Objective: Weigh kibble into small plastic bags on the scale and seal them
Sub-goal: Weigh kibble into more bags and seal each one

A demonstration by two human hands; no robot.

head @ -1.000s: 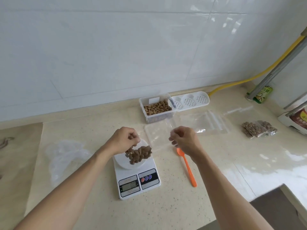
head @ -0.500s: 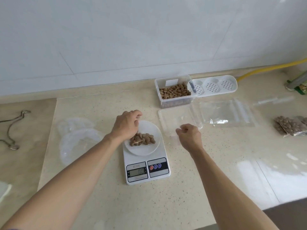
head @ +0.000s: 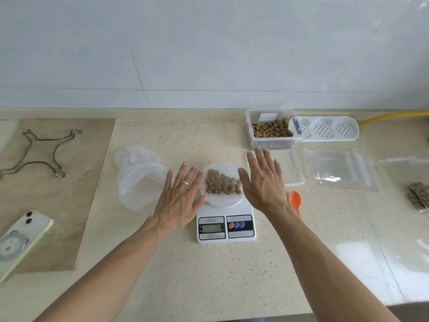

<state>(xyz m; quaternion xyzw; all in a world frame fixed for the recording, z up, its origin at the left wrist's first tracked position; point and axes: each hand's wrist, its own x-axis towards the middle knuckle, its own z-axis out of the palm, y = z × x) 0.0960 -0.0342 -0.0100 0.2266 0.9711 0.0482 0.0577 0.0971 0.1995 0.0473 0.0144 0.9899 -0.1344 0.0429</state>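
i see the speckled counter [head: 162,263] filling the view, and more of its nine o'clock side shows than half a second ago: a white phone [head: 21,240] at eight o'clock that was out of view before and a bent wire rack [head: 39,154] at ten o'clock, both on a tan mat. the white scale [head: 226,219] sits at the centre, with its display lit though i cannot read the digits. both hands have changed. the left hand [head: 181,196], which was curled over the platter half a second ago, now lies flat with fingers straight and spread at nine o'clock of the platter, a ring on one finger, grasping nothing. the right hand [head: 262,182], a loose fist before, is likewise released and flat at three o'clock of the platter. between them the small bag of kibble [head: 222,184] lies on the round white platter, touched by neither hand as far as i can tell. the clear tub of kibble [head: 271,131] stands at one o'clock with its white perforated lid [head: 329,129] just beside it. a stack of empty clear bags [head: 336,168] lies at two o'clock, a crumpled plastic bag [head: 137,175] at ten o'clock. filled bags [head: 417,196] rest at three o'clock by the frame edge. the orange spoon [head: 294,201] peeks out just beyond my right wrist.
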